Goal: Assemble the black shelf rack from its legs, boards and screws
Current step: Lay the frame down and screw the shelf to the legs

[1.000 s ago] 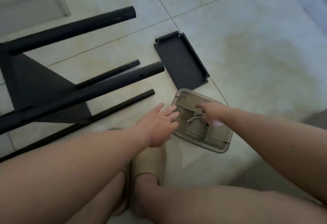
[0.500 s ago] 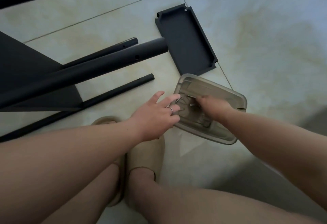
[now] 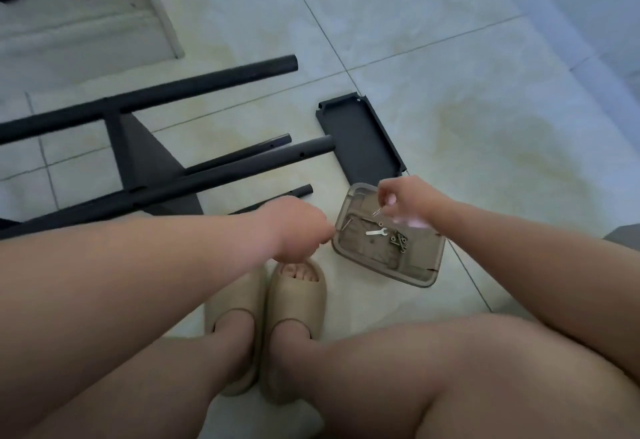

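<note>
My right hand (image 3: 401,199) pinches one small silver screw (image 3: 377,211) just above the smoky clear plastic tray (image 3: 417,265) parked by my feet for easy reach, my left hand (image 3: 301,234) is curled (can't tell if it's holding anything), and the half-built black metal rack frame (image 3: 242,168) lies on the tiles to my left.

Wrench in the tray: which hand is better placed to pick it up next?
Probably left. The left hand sits beside the tray, close to the wrench, though its curled fingers hide any contents. The right hand above pinches a thin metal piece.
</note>
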### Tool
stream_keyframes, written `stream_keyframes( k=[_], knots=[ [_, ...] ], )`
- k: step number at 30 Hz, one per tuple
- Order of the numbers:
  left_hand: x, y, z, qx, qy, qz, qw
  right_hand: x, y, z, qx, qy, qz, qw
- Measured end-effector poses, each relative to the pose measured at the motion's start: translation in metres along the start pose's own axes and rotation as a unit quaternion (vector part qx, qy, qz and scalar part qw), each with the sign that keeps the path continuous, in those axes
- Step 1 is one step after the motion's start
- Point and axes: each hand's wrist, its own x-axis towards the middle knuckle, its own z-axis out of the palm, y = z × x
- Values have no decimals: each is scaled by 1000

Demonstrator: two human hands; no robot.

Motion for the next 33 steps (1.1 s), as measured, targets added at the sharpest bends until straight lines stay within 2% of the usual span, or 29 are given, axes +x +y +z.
stream_keyframes(
  k=[3, 7, 9, 13, 16, 18, 25, 27, 31, 33],
  knots=[
    [-44, -2, -27, -89, 64, -86, 990, -34, -36, -29, 41, 36, -9, 998],
    [-102, -10, -57, -291, 156, -171, 928, -75, -95, -59, 131, 109, -47, 984],
    [-134, -18, -64, -358, 222, -208, 882, -91, -127, -65, 163, 133, -81, 974],
    [-198, -40, -48, -530, 297, -287, 741, -108, -189, -61, 166, 131, -133, 968],
    [-234, -61, -29, -567, 305, -346, 682, -112, -227, -57, 148, 101, -156, 971],
    [-248, -78, -19, -574, 297, -383, 660, -110, -245, -54, 137, 81, -161, 974],
    [-247, -127, 21, -557, 250, -430, 665, -77, -280, -32, 79, 37, -189, 978],
    [-241, -140, 27, -543, 229, -426, 687, -64, -288, -27, 72, 24, -196, 978],
    [-222, -155, 33, -506, 136, -391, 757, -42, -299, -18, 84, -5, -209, 974],
    [-214, -160, 34, -495, 100, -380, 775, -33, -302, -13, 89, -18, -217, 972]
  ],
)
